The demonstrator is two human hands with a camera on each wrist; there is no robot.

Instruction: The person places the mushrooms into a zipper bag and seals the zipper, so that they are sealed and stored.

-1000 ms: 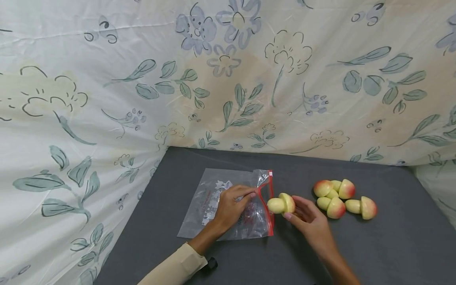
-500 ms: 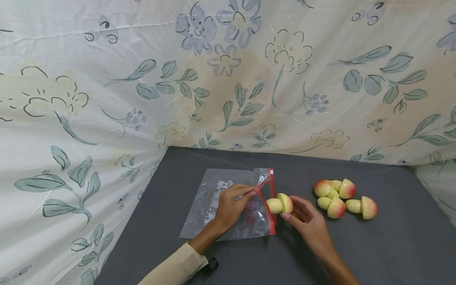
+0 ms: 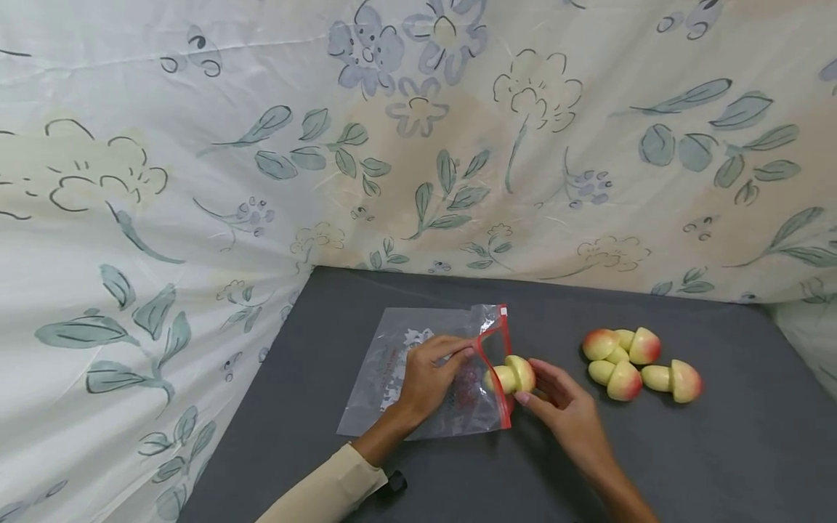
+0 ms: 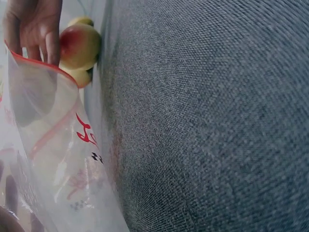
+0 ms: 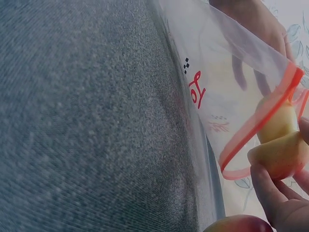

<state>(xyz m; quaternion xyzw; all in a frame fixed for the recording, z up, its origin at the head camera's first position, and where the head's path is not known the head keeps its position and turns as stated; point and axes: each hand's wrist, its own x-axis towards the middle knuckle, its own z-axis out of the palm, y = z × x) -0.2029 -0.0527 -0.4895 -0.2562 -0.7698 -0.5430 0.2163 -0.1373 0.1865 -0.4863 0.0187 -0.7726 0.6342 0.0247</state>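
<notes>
My left hand (image 3: 428,374) pinches the red-edged mouth of a clear zip bag (image 3: 373,392), which lies on the dark table and gapes toward the right. Between the thumb and fingers of my right hand (image 3: 570,407) is a toy mushroom (image 3: 521,374), pale yellow with a red-tinged cap. Its stem points left and sits inside the bag's mouth, while the cap stays outside. The right wrist view shows the mushroom's stem (image 5: 277,121) behind the red zip strip (image 5: 260,123), with fingertips on the cap.
Several more toy mushrooms (image 3: 624,379) lie in a cluster on the table to the right of my right hand. A small black object (image 3: 394,485) is beside the left sleeve. Floral cloth (image 3: 418,145) hangs behind and at the left of the table (image 3: 739,450).
The right hand has moved slightly left, bringing the mushroom's stem from the bag's opening to inside it. The left hand keeps its pinch on the bag's edge. The head view has shifted a little.
</notes>
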